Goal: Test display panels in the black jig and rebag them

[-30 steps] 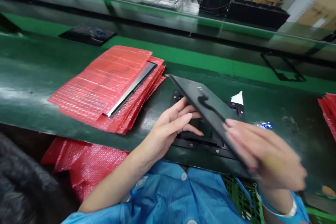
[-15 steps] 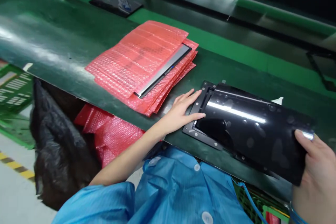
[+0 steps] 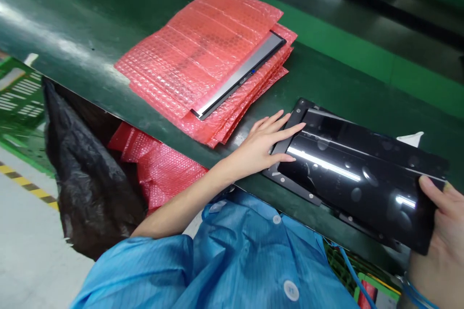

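A glossy black screen panel [image 3: 366, 181] lies tilted over a black metal frame [image 3: 290, 125] on the green belt. My right hand [image 3: 440, 236] grips the panel's right end, thumb on its top face. My left hand [image 3: 270, 142] lies flat with fingers spread on the frame's left edge, fingertips touching the panel's left end.
A stack of red bubble-wrap bags [image 3: 206, 60] with a thin panel [image 3: 241, 77] poking out lies left on the belt [image 3: 72, 34]. More red bags [image 3: 159, 169] and a black plastic bag [image 3: 83, 174] hang below the belt's edge. A white scrap [image 3: 411, 138] lies behind the frame.
The panel has swung from steeply raised down to nearly flat over the frame. My right hand moved to its right end; my left hand moved from under the panel to the frame's left edge.
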A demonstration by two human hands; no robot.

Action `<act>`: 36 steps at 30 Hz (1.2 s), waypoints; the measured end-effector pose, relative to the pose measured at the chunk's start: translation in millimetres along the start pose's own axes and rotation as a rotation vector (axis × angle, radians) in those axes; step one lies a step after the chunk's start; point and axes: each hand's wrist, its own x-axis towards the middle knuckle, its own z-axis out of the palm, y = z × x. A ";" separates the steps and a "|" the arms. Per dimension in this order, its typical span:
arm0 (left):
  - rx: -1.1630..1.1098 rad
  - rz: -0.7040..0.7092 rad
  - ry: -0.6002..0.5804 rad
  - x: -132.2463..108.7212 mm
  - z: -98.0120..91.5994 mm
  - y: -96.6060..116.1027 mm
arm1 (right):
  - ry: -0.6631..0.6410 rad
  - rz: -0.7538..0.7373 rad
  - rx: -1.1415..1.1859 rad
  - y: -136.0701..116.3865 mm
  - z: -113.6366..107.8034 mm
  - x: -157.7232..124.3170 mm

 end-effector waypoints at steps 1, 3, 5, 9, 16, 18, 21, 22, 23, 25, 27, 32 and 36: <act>0.001 0.001 0.002 -0.1 0.1 -0.2 | 0.002 -0.014 -0.008 0.4 0.0 0.6; 0.003 0.003 0.005 -0.2 0.8 -1.1 | 0.002 -0.025 -0.025 0.4 0.0 0.6; 0.004 0.009 0.011 -0.4 1.7 -2.2 | 0.005 -0.010 -0.033 -1.3 0.6 -1.1; 0.007 0.025 0.017 -0.9 2.4 -2.8 | 0.031 0.011 -0.039 -7.1 4.3 -6.0; 0.037 0.043 0.009 -1.1 3.2 -3.6 | 0.030 -0.022 -0.087 -8.7 3.6 -4.0; 0.046 0.041 0.003 -0.7 3.6 -4.0 | 0.036 -0.028 -0.096 -8.3 2.4 -4.9; 0.049 0.040 -0.001 -0.1 3.8 -4.0 | 0.020 -0.040 -0.097 -9.2 2.9 -10.4; 0.050 0.040 -0.001 0.0 3.9 -4.0 | 0.004 -0.039 -0.095 -9.8 3.6 -12.8; 0.053 0.040 -0.002 0.1 4.0 -4.0 | -0.011 -0.038 -0.095 -10.4 4.3 -14.9; 0.061 0.043 -0.001 -0.1 4.2 -3.8 | -0.009 -0.006 -0.097 -11.5 5.7 -17.8; 0.079 0.043 -0.001 -0.4 4.4 -2.7 | 0.010 0.018 -0.102 -12.2 6.8 -18.3; 0.179 0.027 0.008 -0.2 4.0 5.0 | 0.003 0.015 -0.143 -9.8 2.8 -6.0; 0.243 0.020 0.021 1.1 4.1 7.2 | -0.140 -0.161 -0.557 -7.1 -12.9 23.1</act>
